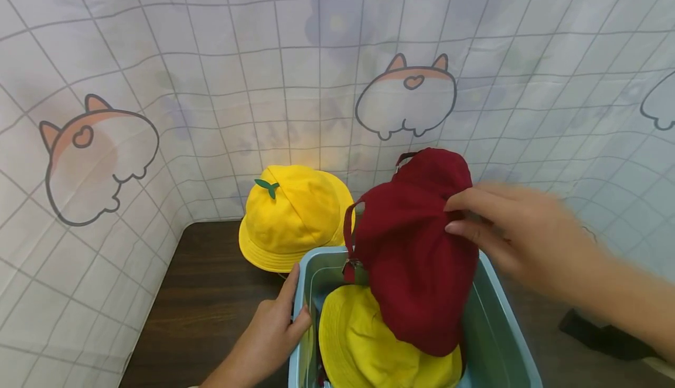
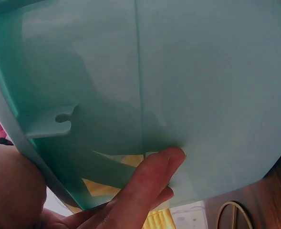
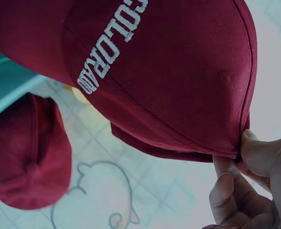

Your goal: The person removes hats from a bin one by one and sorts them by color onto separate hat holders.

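Right hand pinches a dark red cloth cap above a blue-green bin

A person's right hand (image 1: 527, 238) has its grip closed in a pinch, thumb against fingertips, on a dark red cloth cap (image 1: 416, 265). The cap hangs over a blue-green plastic bin (image 1: 493, 329) at the near side of the scene, covering part of its far rim. From the right wrist, white raised lettering (image 3: 108, 47) shows across the cap's front, reading "COLORADO". A dark red strap with a small buckle (image 1: 349, 268) dangles at the cap's left.

The left hand (image 1: 274, 326) has its grip around the left wall of the bin, thumb over the rim to the inside and fingers along the outside.

Inside the bin, below the cap, lies a bright yellow cloth hat with a stitched brim (image 1: 369, 347). Just beyond the bin's far left corner sits a yellow bucket hat with a small green sprout (image 1: 295, 218), on a dark wood-grain surface (image 1: 195, 294). A second dark red cap (image 1: 445, 168) is beyond the far rim; what supports it is hidden.

Behind everything hangs a white grid-patterned sheet (image 1: 211, 112) printed with rounded cartoon animals. A black object (image 1: 603, 335) lies at the near right, partly hidden by the right forearm.
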Demonstrator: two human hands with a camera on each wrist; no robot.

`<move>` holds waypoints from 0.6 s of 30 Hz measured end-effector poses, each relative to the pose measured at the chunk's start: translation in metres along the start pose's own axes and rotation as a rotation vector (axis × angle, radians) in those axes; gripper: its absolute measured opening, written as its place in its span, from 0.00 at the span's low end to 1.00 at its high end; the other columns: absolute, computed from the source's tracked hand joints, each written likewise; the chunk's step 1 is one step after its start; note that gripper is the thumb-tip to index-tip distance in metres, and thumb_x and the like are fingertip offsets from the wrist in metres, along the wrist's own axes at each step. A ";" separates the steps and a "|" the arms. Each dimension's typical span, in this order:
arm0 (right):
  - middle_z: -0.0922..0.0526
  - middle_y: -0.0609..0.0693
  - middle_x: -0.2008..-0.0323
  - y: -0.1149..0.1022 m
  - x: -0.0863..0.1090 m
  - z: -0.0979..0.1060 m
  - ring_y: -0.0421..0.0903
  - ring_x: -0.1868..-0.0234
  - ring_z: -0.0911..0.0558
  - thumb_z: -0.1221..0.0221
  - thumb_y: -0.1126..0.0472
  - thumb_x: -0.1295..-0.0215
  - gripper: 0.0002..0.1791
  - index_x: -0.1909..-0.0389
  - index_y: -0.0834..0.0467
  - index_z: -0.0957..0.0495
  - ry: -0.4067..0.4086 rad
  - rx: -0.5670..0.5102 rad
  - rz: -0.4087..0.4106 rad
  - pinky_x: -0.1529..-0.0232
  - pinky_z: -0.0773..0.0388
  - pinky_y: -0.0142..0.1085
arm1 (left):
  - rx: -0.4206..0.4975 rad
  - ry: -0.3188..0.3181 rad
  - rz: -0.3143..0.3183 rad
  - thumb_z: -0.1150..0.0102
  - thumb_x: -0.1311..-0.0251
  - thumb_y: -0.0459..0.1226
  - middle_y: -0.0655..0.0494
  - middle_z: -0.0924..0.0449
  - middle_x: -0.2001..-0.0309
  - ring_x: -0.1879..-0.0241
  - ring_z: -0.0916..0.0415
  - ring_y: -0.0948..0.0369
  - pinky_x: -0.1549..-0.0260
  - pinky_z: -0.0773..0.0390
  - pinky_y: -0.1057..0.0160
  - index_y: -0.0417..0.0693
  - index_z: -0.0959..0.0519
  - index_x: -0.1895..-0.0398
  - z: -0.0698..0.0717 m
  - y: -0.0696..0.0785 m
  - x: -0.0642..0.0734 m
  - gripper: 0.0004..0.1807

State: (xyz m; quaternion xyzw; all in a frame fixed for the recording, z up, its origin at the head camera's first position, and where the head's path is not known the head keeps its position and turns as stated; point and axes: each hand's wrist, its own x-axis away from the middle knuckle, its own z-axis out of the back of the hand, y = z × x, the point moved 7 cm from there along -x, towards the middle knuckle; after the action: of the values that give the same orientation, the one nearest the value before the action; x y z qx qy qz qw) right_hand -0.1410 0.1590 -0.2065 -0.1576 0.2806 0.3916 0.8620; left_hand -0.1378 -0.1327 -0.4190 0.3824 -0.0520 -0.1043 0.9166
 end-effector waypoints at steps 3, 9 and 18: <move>0.16 0.37 0.66 0.005 -0.004 0.008 0.32 0.70 0.23 0.57 0.34 0.23 0.29 0.56 0.50 0.16 0.003 0.018 -0.014 0.66 0.24 0.21 | 0.008 -0.003 0.006 0.45 0.31 0.34 0.65 0.37 0.87 0.88 0.40 0.69 0.80 0.32 0.67 0.43 0.49 0.18 -0.001 0.000 0.001 0.41; 0.15 0.39 0.67 0.015 -0.014 0.026 0.34 0.69 0.25 0.35 0.48 0.32 0.12 0.55 0.51 0.16 -0.028 0.113 -0.060 0.68 0.27 0.20 | 0.002 -0.011 0.022 0.45 0.30 0.35 0.65 0.37 0.86 0.87 0.38 0.68 0.79 0.31 0.67 0.44 0.50 0.18 -0.002 -0.001 0.002 0.41; 0.13 0.52 0.67 0.039 -0.036 0.050 0.44 0.69 0.24 0.28 0.64 0.41 0.15 0.53 0.59 0.17 -0.035 0.286 -0.154 0.73 0.30 0.23 | 0.002 -0.015 0.040 0.46 0.30 0.35 0.66 0.39 0.88 0.89 0.43 0.69 0.83 0.34 0.67 0.43 0.51 0.18 -0.001 -0.001 0.001 0.41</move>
State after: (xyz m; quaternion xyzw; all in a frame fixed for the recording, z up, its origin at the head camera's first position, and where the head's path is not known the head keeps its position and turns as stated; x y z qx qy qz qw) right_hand -0.1719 0.1876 -0.1476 -0.0473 0.3055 0.2832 0.9079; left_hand -0.1367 -0.1323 -0.4204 0.3816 -0.0667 -0.0888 0.9176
